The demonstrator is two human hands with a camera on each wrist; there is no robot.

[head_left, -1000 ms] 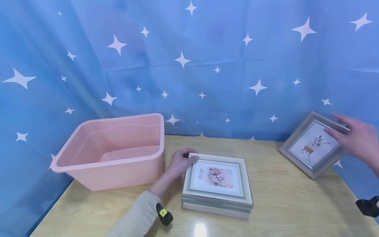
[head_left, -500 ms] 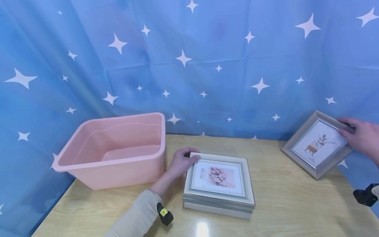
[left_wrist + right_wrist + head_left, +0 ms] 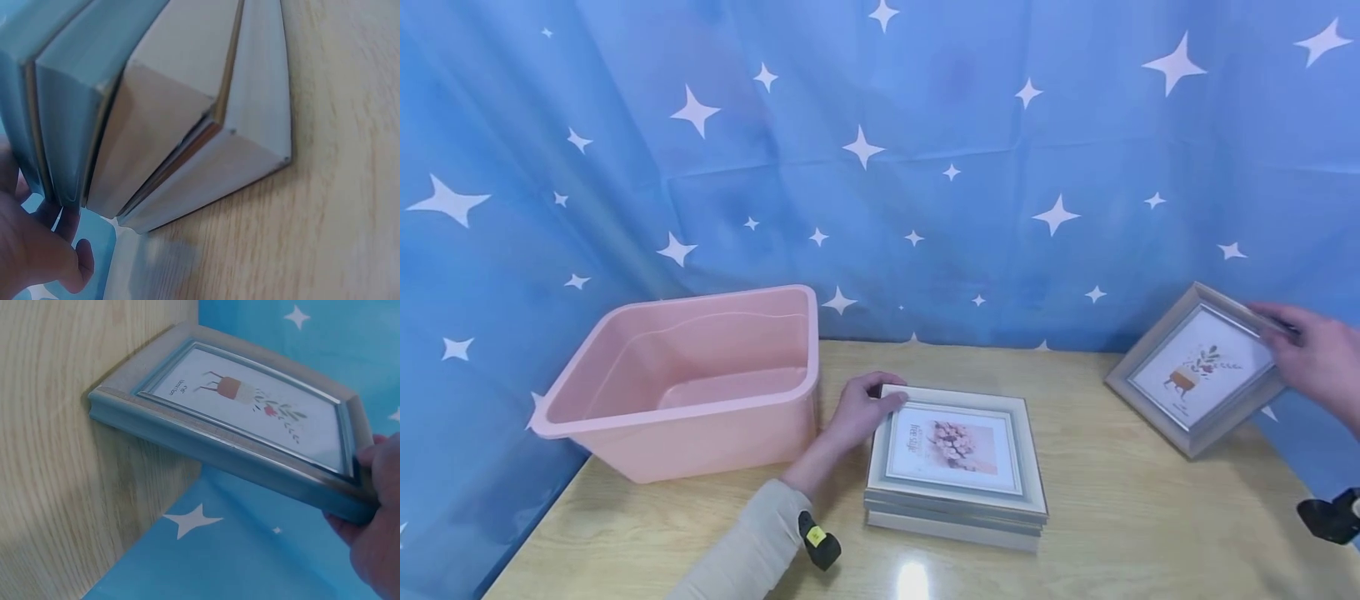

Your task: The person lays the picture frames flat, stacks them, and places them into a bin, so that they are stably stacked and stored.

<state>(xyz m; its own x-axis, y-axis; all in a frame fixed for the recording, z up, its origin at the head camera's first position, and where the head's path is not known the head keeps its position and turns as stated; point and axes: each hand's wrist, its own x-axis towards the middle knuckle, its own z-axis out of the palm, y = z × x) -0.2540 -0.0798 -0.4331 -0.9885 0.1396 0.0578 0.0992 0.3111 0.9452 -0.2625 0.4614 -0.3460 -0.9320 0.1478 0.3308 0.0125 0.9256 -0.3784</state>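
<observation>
Left hand: we grip the frame stack.
Right hand: we pinch a tilted frame near the surface's right edge.

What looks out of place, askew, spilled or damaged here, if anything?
The stack of frames looks slightly askew: in the left wrist view its edges don't line up. The single frame is tilted, but the right hand holds it that way. No spill or damage shows.
</observation>
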